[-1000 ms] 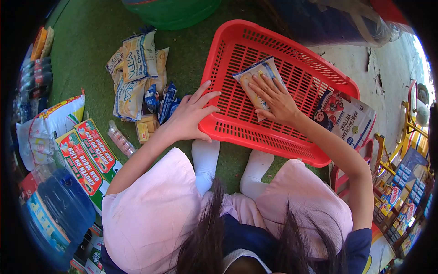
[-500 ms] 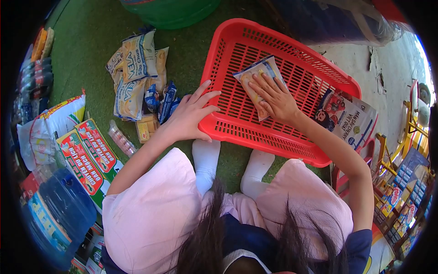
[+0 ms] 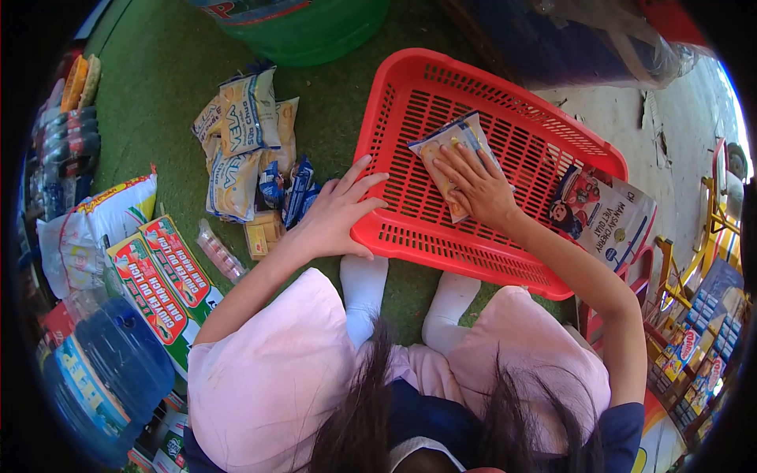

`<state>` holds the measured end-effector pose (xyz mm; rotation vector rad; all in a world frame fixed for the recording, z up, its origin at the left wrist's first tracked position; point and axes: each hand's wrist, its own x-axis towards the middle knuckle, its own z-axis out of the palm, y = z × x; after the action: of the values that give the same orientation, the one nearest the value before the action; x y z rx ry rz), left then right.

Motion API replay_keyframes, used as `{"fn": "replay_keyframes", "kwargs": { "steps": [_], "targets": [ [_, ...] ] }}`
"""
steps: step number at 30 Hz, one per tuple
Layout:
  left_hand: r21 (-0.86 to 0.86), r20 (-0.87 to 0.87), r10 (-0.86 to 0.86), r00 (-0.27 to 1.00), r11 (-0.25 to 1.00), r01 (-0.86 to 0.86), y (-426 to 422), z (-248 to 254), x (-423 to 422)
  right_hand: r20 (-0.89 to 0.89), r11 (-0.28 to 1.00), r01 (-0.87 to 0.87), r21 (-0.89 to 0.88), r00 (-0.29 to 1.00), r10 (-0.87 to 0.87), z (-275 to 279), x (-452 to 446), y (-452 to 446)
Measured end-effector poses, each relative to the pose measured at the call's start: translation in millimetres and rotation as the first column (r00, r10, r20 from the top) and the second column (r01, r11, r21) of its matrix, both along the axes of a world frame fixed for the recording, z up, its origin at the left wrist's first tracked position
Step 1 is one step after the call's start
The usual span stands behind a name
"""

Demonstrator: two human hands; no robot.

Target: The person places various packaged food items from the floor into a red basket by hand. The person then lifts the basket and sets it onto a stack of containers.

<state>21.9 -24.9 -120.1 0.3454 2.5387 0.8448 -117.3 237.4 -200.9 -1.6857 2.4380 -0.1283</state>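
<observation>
A red slotted basket (image 3: pixel 481 268) stands on the green floor before my knees. My left hand (image 3: pixel 343 209) rests at its left edge with the fingers spread. Inside the basket my right hand (image 3: pixel 477 185) lies flat on a yellow and white packet (image 3: pixel 438 154), its fingers apart. Near the basket's right end is a grey pouch with cherry pictures (image 3: pixel 615 225). Left of my left hand lie several white and yellow packets (image 3: pixel 248 114), some dark blue packets (image 3: pixel 298 193) and a small yellow-tan pack (image 3: pixel 262 235).
On the left are a clear tube of round pieces (image 3: pixel 221 251), a red and green box (image 3: pixel 162 272), a white sack (image 3: pixel 118 217) and a blue water bottle (image 3: pixel 118 370). A green bottle (image 3: pixel 307 35) stands at the top. Shelved goods (image 3: pixel 698 339) are at the right.
The whole view has shifted slightly, so the basket and floor items sit a little lower. Both hands keep their places, the right still on the packet.
</observation>
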Motion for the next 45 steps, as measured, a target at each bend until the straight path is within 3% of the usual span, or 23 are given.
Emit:
{"fn": "replay_keyframes", "kwargs": {
  "steps": [5,8,11,15,23,29,39,41,45],
  "targets": [
    [-0.015,0.009,-0.001,1.000,1.000,0.001,0.6,2.1,-1.7,-0.019,1.000,-0.024,0.015,1.000,0.025,5.4,0.0,-0.3],
    [-0.010,0.011,-0.008,1.000,1.000,0.009,-0.8,0.4,-1.0,0.106,0.999,-0.038,-0.008,0.994,0.038,10.7,-5.0,0.2],
    [0.001,0.011,-0.004,1.000,1.000,0.004,-0.8,0.3,-1.2,0.080,0.998,-0.045,-0.036,0.996,0.048,9.8,-5.5,0.1],
    [-0.023,0.002,-0.013,1.000,1.000,0.013,-0.4,-0.3,-1.1,0.196,0.998,-0.046,-0.047,0.979,0.054,16.3,-8.9,-0.8],
    [-0.003,0.011,-0.001,1.000,1.000,0.001,-0.2,2.1,-1.2,0.105,0.998,-0.039,-0.057,0.993,0.045,12.0,-7.2,-1.9],
    [-0.021,0.015,-0.016,1.000,1.000,0.017,1.6,2.8,0.8,0.229,1.000,0.000,-0.022,0.973,0.005,26.8,-5.9,-3.2],
    [-0.038,0.022,0.010,1.000,0.999,-0.009,2.3,4.5,-0.5,0.134,0.999,-0.028,-0.020,0.991,0.030,30.2,-0.8,-1.0],
    [-0.036,0.020,0.007,1.000,0.999,-0.006,2.4,3.9,0.2,0.220,0.999,0.015,-0.030,0.976,-0.008,30.6,-0.7,-1.3],
    [-0.051,0.021,0.006,1.000,0.999,-0.005,2.3,4.4,-0.2,0.163,0.998,0.065,0.018,0.984,-0.067,41.2,5.4,-4.7]
  ]
}}
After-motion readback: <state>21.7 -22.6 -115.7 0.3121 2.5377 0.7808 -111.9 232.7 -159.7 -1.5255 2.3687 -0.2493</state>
